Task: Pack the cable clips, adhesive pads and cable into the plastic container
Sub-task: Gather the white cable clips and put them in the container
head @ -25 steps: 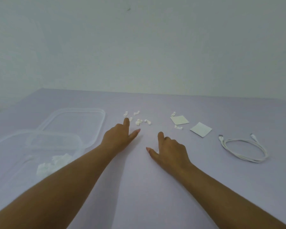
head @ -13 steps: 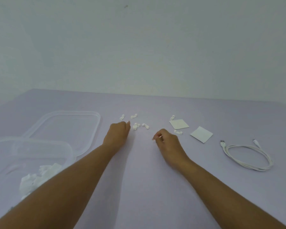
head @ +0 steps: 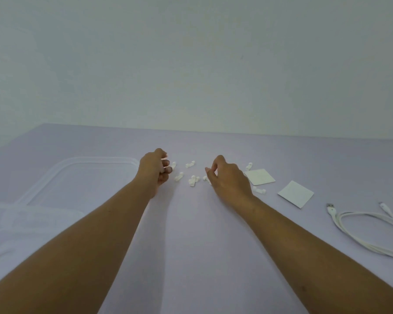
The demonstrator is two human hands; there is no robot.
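Note:
Several small white cable clips (head: 192, 180) lie scattered on the lilac table between my hands, with one more clip (head: 249, 165) and another (head: 259, 190) beside the right hand. My left hand (head: 155, 170) hovers at the left of the group with its fingers curled in; whether a clip is inside is hidden. My right hand (head: 227, 177) is at the right of the group, thumb and fingers drawn together over a clip. Two white adhesive pads (head: 260, 177) (head: 295, 194) lie further right. The coiled white cable (head: 370, 232) is at the far right. The clear plastic container (head: 41, 209) stands at the lower left.
The container's clear lid (head: 93, 158) lies flat behind it, just left of my left hand. A pale wall rises behind the table's far edge. My forearms stretch across the near half of the table (head: 195, 234).
Both hands have moved forward to the clips and their fingers have curled from pointing to closed. The view has tilted up, so the container has slid toward the lower left corner.

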